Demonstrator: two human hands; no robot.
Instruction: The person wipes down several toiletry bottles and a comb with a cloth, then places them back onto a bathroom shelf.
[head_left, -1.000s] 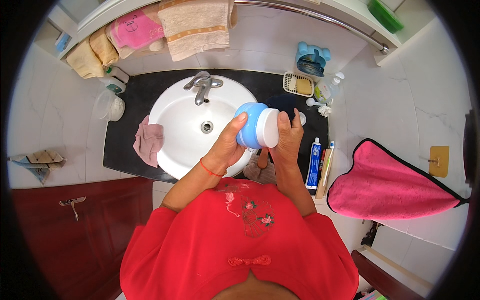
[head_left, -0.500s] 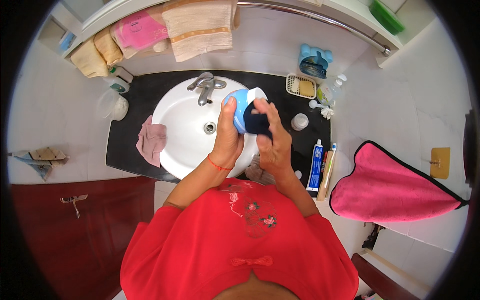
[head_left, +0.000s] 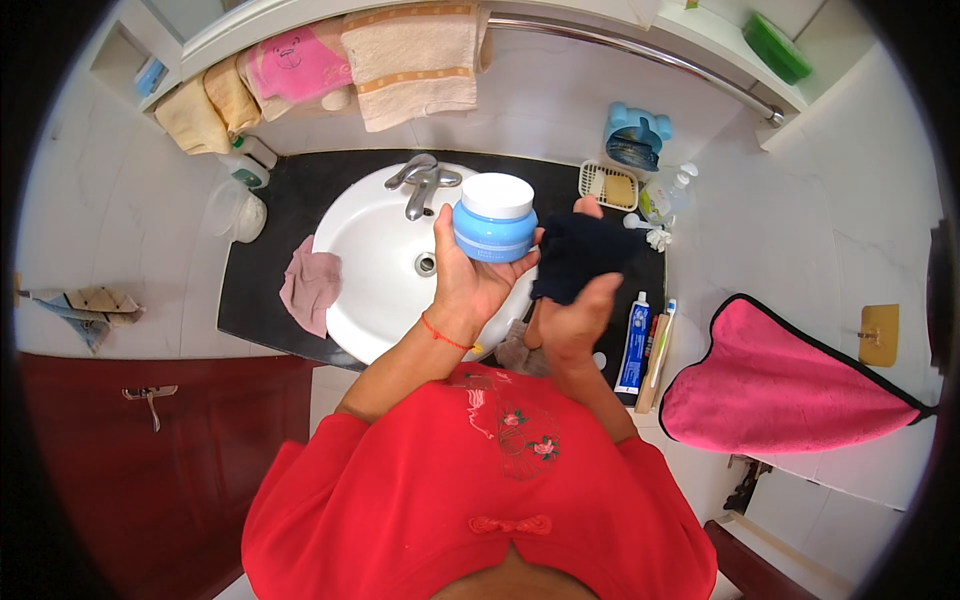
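My left hand (head_left: 467,290) is wrapped round a light blue jar (head_left: 494,234) with a white lid, holding it upright above the right part of the white sink (head_left: 345,215). Beside the jar, my right hand (head_left: 578,322) grips a dark navy cloth (head_left: 588,252), which hangs over the black counter (head_left: 292,185). The cloth covers most of my right fingers. A dusty pink cloth (head_left: 311,286) drapes over the basin's left rim, and a greyish cloth (head_left: 520,352) lies by its near right side, partly behind my right arm.
A chrome faucet (head_left: 424,185) rises at the sink's back. Rightward stand a soap dish (head_left: 607,187), a pump bottle (head_left: 664,194), a toothpaste tube (head_left: 633,345) and a toothbrush (head_left: 655,355). Towels (head_left: 410,65) hang behind; a pink towel (head_left: 780,385) hangs at right.
My right hand has drawn the navy cloth off the jar to the right. The jar is now upright, facing me. The cloth now hides the small white container on the counter.
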